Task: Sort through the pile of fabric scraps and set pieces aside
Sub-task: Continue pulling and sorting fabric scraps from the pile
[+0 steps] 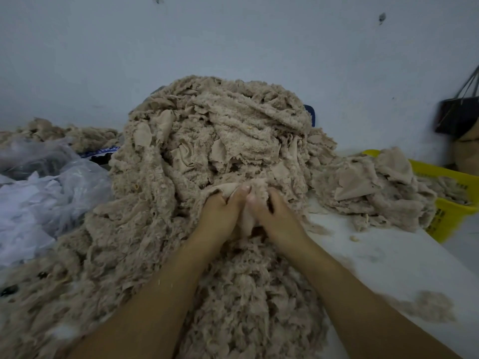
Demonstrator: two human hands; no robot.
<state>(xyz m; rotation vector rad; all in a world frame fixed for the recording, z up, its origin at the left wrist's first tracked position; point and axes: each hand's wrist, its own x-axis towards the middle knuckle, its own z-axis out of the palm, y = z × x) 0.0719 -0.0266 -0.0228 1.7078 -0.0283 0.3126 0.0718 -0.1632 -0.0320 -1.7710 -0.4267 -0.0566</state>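
Note:
A tall pile of beige fleecy fabric scraps [207, 141] fills the middle of the white table [388, 263] and spreads toward me. Both my hands sit side by side at the pile's front slope. My left hand [223, 213] grips a fold of a beige scrap [225, 189] with curled fingers. My right hand [272, 213] pinches the same bunch of cloth right beside it, fingertips buried in the fleece. A smaller heap of scraps [373, 187] lies apart at the right, partly draped over a yellow basket [445, 213].
Crumpled clear plastic bags [44, 187] lie at the left, with more beige scraps [64, 133] behind them by the wall. A dark bag [458, 115] hangs at the far right. A loose tuft of fleece [427, 307] lies on the table at the near right.

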